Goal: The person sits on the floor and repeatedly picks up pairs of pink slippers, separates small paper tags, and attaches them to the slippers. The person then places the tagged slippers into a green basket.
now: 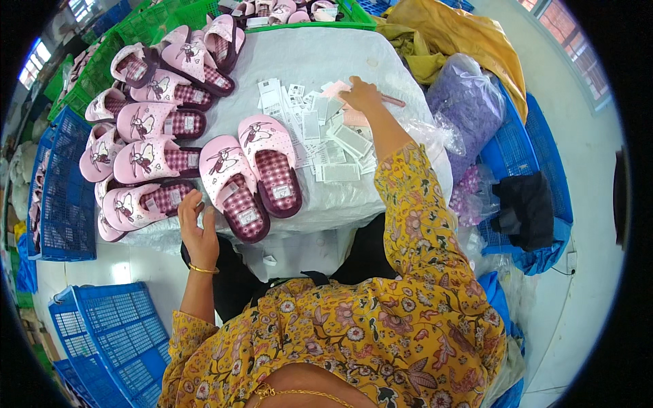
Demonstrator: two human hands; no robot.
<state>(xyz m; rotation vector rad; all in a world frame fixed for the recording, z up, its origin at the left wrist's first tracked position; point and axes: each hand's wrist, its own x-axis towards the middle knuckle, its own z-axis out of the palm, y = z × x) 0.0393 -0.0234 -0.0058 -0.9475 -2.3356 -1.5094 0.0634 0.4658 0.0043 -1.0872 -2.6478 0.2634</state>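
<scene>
Over the white-covered table, my right hand [362, 95] reaches into a loose pile of white printed labels [331, 132]. Its curled fingers are on a pink paper slip [333, 89], whose far side they partly cover. A thin reddish stick [393, 101] lies beside that wrist. My left hand [198, 228] hangs at the table's near edge, fingers apart and holding nothing, close to the nearest slipper of the left group. Directly before me lies a pair of pink slippers [253, 173] with plaid insoles and dark soles, toes pointing away. Each insole bears a small white label.
Several more pink slippers [151, 160] are lined up and stacked along the table's left side. A green crate [354, 15] with slippers stands beyond. Blue crates [64, 187] flank the left. At right are a purple-filled plastic bag [466, 98], yellow cloth [469, 34] and dark cloth [524, 211].
</scene>
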